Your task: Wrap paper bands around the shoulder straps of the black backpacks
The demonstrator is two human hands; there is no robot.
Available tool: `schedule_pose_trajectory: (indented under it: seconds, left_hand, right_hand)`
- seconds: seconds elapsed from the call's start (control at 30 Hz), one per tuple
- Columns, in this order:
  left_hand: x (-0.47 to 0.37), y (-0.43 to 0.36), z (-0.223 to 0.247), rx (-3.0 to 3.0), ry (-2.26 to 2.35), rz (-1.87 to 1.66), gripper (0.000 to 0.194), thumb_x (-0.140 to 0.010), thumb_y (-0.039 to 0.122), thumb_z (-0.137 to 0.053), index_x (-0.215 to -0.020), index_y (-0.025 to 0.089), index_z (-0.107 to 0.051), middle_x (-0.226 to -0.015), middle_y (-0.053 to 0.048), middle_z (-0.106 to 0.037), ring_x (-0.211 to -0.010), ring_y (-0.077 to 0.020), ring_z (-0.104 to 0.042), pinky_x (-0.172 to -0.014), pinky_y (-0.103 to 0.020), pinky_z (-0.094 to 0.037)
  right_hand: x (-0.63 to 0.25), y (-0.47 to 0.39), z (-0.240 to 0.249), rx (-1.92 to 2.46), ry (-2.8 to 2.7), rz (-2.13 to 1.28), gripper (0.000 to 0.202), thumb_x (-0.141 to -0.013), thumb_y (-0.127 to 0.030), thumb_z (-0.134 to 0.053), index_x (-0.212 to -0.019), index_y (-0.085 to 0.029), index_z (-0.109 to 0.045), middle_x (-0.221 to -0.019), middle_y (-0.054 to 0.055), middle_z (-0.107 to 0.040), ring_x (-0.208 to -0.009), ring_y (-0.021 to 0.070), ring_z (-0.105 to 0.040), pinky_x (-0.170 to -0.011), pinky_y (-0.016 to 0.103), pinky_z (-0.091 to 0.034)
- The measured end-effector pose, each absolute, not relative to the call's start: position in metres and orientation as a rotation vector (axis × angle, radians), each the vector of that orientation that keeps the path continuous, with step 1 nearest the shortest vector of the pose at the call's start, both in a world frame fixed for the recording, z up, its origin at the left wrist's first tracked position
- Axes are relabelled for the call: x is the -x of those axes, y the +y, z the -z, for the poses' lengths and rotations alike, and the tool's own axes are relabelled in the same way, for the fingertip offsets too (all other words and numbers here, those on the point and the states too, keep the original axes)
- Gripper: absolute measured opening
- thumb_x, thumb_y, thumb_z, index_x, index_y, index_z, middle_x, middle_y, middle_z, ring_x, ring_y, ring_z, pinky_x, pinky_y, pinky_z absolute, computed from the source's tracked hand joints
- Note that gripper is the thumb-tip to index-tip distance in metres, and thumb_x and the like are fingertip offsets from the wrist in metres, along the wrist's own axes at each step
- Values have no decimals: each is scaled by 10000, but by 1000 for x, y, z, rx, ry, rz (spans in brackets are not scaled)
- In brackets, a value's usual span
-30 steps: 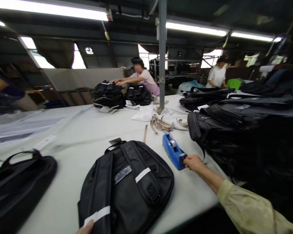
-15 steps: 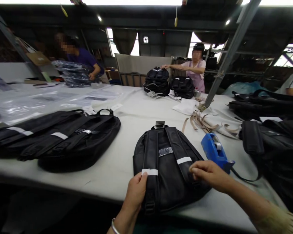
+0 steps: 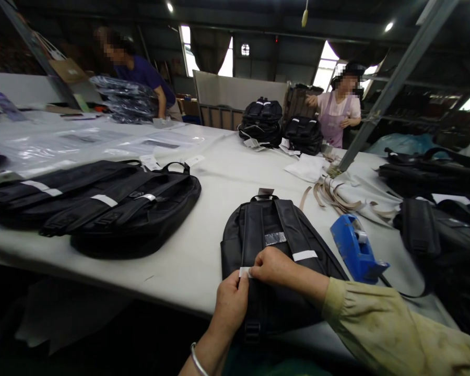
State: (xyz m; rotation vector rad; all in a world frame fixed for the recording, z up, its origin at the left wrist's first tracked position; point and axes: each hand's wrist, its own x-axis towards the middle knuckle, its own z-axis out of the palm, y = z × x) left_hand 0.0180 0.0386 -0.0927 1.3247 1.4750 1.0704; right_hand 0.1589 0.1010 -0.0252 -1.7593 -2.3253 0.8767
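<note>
A black backpack (image 3: 234, 227) lies on the table in front of me, its shoulder straps facing up. My left hand (image 3: 231, 304) is closed at the left strap, with the thumb on the end of a white strip (image 3: 244, 271) wrapped across it. My right hand (image 3: 273, 265) reaches over the bag, thumb and fingers pinched at the same strip and covering part of it. A second white band (image 3: 305, 255) crosses the right strap. Clear tape (image 3: 275, 238) shows on the back panel between the straps.
A blue tape dispenser (image 3: 354, 250) stands right of the backpack. More black backpacks (image 3: 156, 230) lie to the left, with others (image 3: 454, 235) at the right. Beige strips (image 3: 335, 196) lie near a metal post (image 3: 399, 78). Two co-workers stand across the table, near stacked bags (image 3: 260, 117).
My right hand has moved left from beside the right strap to the white strip on the left strap. The view has shifted slightly. The co-worker at the right has drawn back from the stacked bags.
</note>
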Motion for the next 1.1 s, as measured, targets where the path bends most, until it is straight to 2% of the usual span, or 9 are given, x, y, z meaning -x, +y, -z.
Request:
schedule_pose_trajectory:
  seconds: [0.17,0.37,0.6,0.67,0.83,0.97,1.1]
  left_hand:
    - [-19,37,85,-1327,1467,-1063,390,-888,437,-464,-979,149,-712,-811,-47,-723,-808,-236,-642,-698,-298,-466]
    - [-18,38,86,-1262,1465,-1091,375,-859,442,-514,-962,155,-731,-803,-38,-731,-801,-234,-636,-704,-281,-467]
    - [-19,41,88,-1207,1460,-1083,453,-847,538,-518,-913,145,-733,-755,-36,-704,-773,-225,-616,-692,-277,-466]
    - [-19,43,87,-1232,1508,-1053,457,-841,549,-518,-886,147,-732,-748,-37,-704,-770,-229,-616,-677,-279,-463]
    - [-17,45,85,-1276,1595,-1010,470,-835,556,-513,-865,144,-736,-712,-37,-704,-725,-229,-611,-639,-283,-452]
    - [-18,45,85,-1305,1610,-1024,462,-818,556,-540,-881,147,-746,-699,-28,-704,-712,-226,-611,-628,-275,-447]
    - [-18,43,86,-1295,1608,-1012,480,-821,570,-538,-920,146,-741,-701,-25,-699,-724,-231,-613,-633,-278,-452]
  right_hand:
    - [-158,103,27,1844,-2303,-910,192,-704,-340,-642,-677,-173,-733,-590,14,-646,-547,111,-531,-488,226,-306]
    - [-165,107,34,1885,-2202,-1056,302,-693,-445,-679,-578,-165,-670,-484,-10,-535,-485,102,-474,-448,231,-287]
    - [-172,109,40,1918,-2162,-1113,444,-684,-583,-684,-545,-163,-647,-459,-4,-517,-461,106,-465,-438,240,-294]
    - [-175,107,37,1875,-2128,-1168,404,-703,-532,-688,-558,-156,-659,-465,-4,-533,-459,100,-467,-440,230,-303]
    - [-187,100,21,1778,-1922,-1499,95,-705,-216,-674,-685,-147,-736,-549,-15,-624,-515,86,-520,-485,183,-365]
    - [-192,96,18,1790,-1890,-1461,105,-689,-188,-664,-723,-152,-757,-557,-18,-636,-505,79,-509,-465,177,-352]
    - [-191,97,25,1783,-1973,-1331,74,-661,-193,-671,-655,-161,-738,-554,-7,-646,-528,92,-544,-461,175,-353]
